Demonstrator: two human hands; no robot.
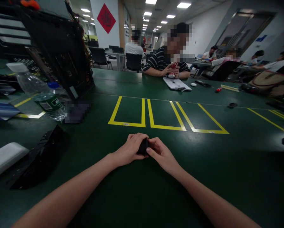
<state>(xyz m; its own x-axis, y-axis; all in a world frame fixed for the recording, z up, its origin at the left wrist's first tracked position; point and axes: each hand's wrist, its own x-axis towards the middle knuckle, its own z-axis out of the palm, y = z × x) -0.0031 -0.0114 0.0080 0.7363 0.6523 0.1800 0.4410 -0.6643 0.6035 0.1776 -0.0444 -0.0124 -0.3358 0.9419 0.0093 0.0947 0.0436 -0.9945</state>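
Between my two hands is a small, dark black object [143, 147] with a rounded side; its kind cannot be made out. My left hand [130, 148] wraps round it from the left, thumb below and fingers over the top, hiding much of it. From the right, my right hand [160, 153] closes on the same object with bent fingers and thumb at its edge. Both hands are low over the green table [142, 196], just in front of the yellow tape outlines [165, 128].
A clear water bottle [49, 103], an open black computer case [58, 53], a black piece [37, 158] and a white block [7, 156] are at the left. Across the table a person [159, 61] holds a red item above a clipboard [176, 84]. A black ring-like piece [232, 105] lies right.
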